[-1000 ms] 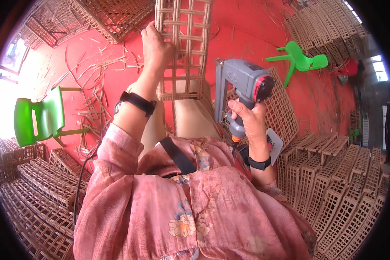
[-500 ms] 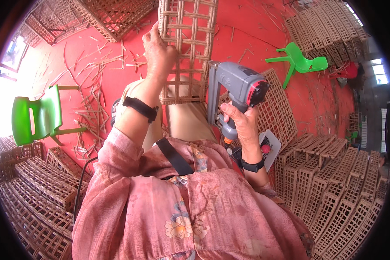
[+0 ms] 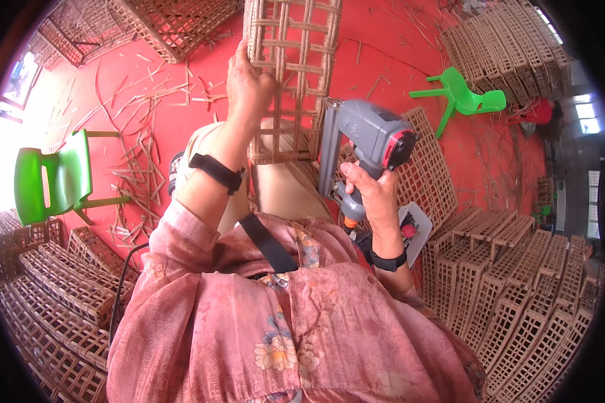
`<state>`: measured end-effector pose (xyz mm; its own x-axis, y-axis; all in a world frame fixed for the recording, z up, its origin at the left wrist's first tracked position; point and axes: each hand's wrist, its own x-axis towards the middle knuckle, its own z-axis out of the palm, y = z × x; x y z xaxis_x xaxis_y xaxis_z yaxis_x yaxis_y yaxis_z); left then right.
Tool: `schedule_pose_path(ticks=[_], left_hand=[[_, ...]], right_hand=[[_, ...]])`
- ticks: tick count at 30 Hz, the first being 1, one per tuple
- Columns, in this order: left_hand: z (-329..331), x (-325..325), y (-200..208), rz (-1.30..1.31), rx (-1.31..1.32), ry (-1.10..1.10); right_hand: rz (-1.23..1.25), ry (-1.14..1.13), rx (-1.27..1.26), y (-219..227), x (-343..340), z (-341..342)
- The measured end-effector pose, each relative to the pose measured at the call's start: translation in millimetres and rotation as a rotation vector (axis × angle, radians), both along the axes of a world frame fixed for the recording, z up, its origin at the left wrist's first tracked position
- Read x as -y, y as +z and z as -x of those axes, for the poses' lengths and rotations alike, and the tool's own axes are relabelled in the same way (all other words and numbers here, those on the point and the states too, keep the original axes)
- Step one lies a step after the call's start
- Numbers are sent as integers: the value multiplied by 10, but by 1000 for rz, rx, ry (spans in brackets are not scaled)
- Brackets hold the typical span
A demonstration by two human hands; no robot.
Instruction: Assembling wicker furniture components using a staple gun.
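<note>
An openwork rattan panel [image 3: 296,101] stands over my lap, running up past the top edge of the view. My left hand [image 3: 247,87] grips its left edge, the fingers partly hidden behind the weave. In my right hand [image 3: 375,195] is a grey nail gun [image 3: 373,131] with a red and black rear cap, held by its handle. Its nose is close to the panel's right edge; whether the two touch, I cannot tell. An orange fitting shows at the bottom of the handle.
Woven panels are stacked at the lower left [image 3: 60,282] and lower right [image 3: 511,282]. One green chair [image 3: 67,171] stands left, another [image 3: 467,97] at upper right. Cane scraps [image 3: 144,174] litter the red floor. Beside my right wrist is a whitish tray [image 3: 420,235].
The nail gun has shifted slightly down and left, nearer the panel's edge. My left hand keeps its grip on the panel.
</note>
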<state>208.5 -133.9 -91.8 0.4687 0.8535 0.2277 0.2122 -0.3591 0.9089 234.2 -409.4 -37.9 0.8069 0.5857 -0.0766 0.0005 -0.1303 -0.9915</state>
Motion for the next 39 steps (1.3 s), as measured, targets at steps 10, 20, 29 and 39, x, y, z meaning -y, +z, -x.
schedule_pose_path(ticks=[10,20,29,39], left_hand=[[14,10,-43,-5,66,-47],[-1,-6,-115,-60,43,20],[-52,-58,-205,-93,128,-6],[75,16,-278,-110,145,-8]], right_hand=[[-19,-50,29,73,-132,63],[38,-42,45,76,-266,70],[-1,2,87,-16,-186,-22],[-50,-98,-29,-422,318,-387]])
